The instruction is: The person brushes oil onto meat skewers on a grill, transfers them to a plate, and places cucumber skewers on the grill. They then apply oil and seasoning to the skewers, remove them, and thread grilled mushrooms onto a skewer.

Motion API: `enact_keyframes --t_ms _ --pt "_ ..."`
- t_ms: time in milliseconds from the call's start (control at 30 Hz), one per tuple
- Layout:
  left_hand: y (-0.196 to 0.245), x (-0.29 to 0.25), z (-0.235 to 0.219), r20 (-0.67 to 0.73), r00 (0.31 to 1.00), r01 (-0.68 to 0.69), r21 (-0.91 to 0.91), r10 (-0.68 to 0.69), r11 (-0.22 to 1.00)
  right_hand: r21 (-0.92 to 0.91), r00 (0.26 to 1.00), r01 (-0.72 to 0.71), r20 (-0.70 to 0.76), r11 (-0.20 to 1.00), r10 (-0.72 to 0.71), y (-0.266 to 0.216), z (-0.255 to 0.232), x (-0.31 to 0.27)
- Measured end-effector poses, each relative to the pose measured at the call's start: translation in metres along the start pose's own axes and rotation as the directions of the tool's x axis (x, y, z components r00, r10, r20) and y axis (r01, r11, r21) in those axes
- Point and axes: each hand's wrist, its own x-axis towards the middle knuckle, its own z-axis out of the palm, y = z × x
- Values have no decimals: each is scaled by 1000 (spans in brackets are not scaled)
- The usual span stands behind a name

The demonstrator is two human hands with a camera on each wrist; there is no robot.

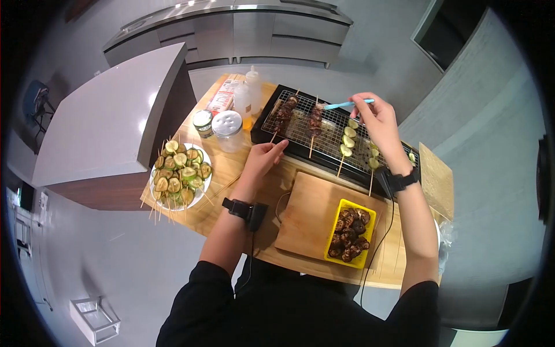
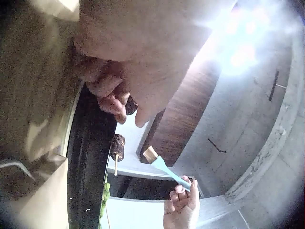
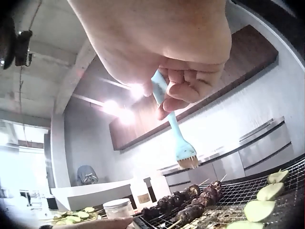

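Observation:
My right hand (image 1: 377, 118) grips the light blue handle of a basting brush (image 3: 177, 136), its bristles pointing down above the grill (image 1: 329, 127). In the head view the bristles overlap the far end of a dark meat skewer (image 1: 315, 120). My left hand (image 1: 265, 159), its fingers curled, is at the grill's near edge and pinches the stick end of another meat skewer (image 1: 284, 115); the hand hides that end. Two skewers of green slices (image 1: 348, 139) lie to the right on the grill, the farther one partly behind my right wrist.
A plate of skewered slices (image 1: 180, 176) stands at the left. Behind it are a shaker jar (image 1: 228, 128), a small jar (image 1: 203, 122) and squeeze bottles (image 1: 247, 95). A yellow basket of dark, seasoned pieces (image 1: 350, 234) sits on the cutting board (image 1: 306, 214). Wrist-camera cables trail across the table.

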Motion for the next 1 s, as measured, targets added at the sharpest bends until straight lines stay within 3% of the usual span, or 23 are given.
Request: enact_keyframes --t_ms 200,333,467,567,667,800,1000 --pt "26 -18 15 296 949 92 76 -110 993 -46 1000 13 8 999 -13 -15 -13 -40" --pt "31 -19 42 373 904 164 144 -207 976 -160 994 66 94 985 -51 -14 -4 -53" --pt "27 -9 51 368 911 171 69 -185 983 -192 988 81 144 978 -54 -21 5 -56" --pt "8 -2 56 361 930 90 -43 -69 995 -160 981 124 167 979 -97 -17 12 -56" --pt "14 -6 56 342 938 70 -20 -59 997 -292 964 135 260 947 -58 -13 10 -54" --pt "11 -8 58 333 942 70 -54 -48 996 -172 990 79 126 982 -58 -8 17 -47" --pt "8 -8 60 319 948 33 -99 1 995 -211 994 46 104 976 -24 -8 21 -40"
